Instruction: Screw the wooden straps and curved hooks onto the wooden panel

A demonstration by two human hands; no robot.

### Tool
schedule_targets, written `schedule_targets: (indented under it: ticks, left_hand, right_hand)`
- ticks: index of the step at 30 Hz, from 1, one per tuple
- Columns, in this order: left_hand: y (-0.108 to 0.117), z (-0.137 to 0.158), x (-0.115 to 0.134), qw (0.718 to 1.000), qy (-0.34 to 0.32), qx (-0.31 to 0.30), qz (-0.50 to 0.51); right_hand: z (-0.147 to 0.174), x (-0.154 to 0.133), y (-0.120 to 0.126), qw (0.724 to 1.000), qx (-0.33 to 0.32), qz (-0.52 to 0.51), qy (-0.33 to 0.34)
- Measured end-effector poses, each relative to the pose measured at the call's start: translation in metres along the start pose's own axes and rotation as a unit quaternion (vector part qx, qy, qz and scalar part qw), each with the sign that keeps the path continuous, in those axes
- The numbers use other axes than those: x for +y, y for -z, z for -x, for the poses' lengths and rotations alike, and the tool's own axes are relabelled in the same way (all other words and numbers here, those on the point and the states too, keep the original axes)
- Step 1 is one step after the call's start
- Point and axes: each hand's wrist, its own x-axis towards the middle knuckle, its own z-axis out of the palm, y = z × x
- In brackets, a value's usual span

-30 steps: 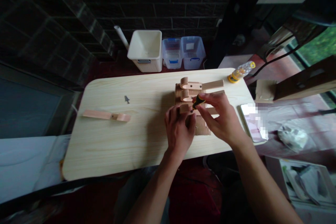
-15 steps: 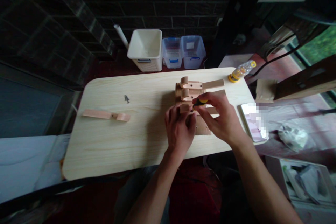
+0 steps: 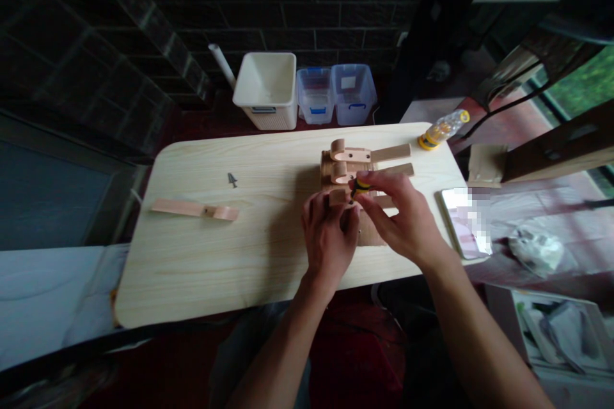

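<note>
My right hand pinches a short black-and-yellow screwdriver, its tip pointing down at a screw in a curved wooden hook piece. My left hand is closed against that same piece, fingers at its curled end and thumb close to the screw. Beneath lies a brown wooden base, partly covered by my hands. Two more hook pieces sit across it farther back, the rear one showing two dark screw heads. Their straight ends stick out to the right.
On the table lie a loose hook piece and a few screws at left. A clear bottle with yellow ends stands at the back right corner, a phone at the right edge. Plastic bins stand behind.
The screwdriver has tilted more upright, and my right hand's fingers have shifted slightly left around its handle. My left hand keeps its place.
</note>
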Motion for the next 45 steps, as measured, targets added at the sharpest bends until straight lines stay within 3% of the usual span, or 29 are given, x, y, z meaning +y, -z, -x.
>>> schedule_targets:
  ticks: [19, 32, 45]
  left_hand:
    - [0.002, -0.001, 0.001, 1.0, 0.015, -0.021, -0.006]
    - [-0.003, 0.001, 0.004, 1.0, 0.008, 0.008, 0.004]
    - [-0.011, 0.007, 0.0, 0.999, -0.007, 0.043, -0.01]
  right_hand:
    - [0.001, 0.004, -0.003, 1.0, 0.012, -0.02, -0.016]
    - [0.0, 0.001, 0.003, 0.995, -0.047, -0.078, -0.05]
    - [0.01, 0.004, 0.006, 0.993, -0.017, -0.098, -0.059]
